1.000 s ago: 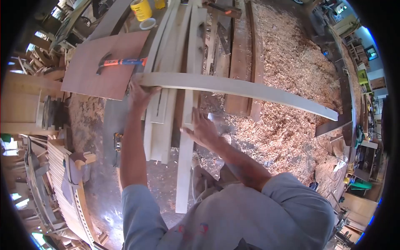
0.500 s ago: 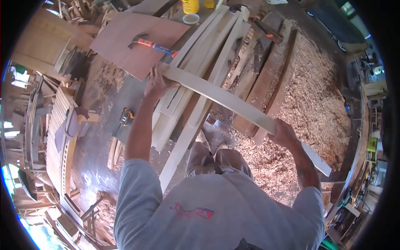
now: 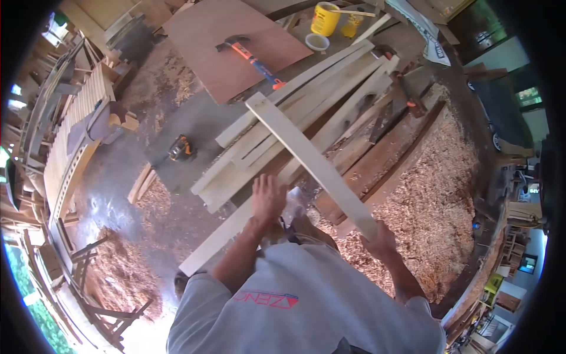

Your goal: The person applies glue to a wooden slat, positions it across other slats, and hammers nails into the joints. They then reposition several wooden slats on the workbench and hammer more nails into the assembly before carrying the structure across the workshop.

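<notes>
Workshop shavings (image 3: 421, 206) lie beyond the right hand (image 3: 381, 241), now alone gripping the pale board (image 3: 324, 176); the open left hand (image 3: 269, 199) has let go.

Yellow bucket (image 3: 325, 20); scattered wood shavings (image 3: 433, 177)

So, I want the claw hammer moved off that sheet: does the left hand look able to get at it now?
Probably, with a stretch: the left hand looks empty, and nothing covers the claw hammer. The stacked planks lie between them, though, and the held plank in the right hand slants nearby.
</notes>
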Motion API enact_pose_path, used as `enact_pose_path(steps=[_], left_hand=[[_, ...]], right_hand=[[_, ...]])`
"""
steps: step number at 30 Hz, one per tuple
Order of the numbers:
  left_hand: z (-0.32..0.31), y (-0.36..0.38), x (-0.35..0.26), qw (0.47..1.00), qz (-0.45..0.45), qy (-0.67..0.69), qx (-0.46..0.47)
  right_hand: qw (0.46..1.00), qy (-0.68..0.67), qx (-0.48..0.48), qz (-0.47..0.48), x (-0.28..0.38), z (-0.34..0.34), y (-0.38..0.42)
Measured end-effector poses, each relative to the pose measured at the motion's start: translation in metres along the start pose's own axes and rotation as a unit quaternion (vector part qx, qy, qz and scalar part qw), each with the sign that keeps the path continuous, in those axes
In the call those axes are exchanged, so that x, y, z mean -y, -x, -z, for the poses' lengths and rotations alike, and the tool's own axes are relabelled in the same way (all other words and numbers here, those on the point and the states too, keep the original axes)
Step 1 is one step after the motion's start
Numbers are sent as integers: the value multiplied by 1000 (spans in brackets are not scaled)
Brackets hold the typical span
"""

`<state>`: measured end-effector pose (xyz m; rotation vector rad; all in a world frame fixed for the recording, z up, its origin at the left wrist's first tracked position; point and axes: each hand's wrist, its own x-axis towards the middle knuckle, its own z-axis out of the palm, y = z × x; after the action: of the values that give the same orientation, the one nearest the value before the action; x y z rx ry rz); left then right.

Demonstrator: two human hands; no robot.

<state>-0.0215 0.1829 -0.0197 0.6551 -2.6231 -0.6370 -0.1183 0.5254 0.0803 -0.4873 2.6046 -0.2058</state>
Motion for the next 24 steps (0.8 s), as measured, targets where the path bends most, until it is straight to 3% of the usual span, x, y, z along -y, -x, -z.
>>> enact_pose_path(steps=[2,7,11,24], left_hand=[[3,0,2,998,32,60,3],[4,0,3,997,35,58,-41],[5,-3,-5,997,48,39,-44],[9,-3,-14,992,53,86,-75]], right_hand=[[1000,-25,5,4,-5,-10,-1],[991,-85,-9,104,-14,-43,-19],[991,-77,28,104,8,-10,-16],[989,-69,83,99,39,0,-17]])
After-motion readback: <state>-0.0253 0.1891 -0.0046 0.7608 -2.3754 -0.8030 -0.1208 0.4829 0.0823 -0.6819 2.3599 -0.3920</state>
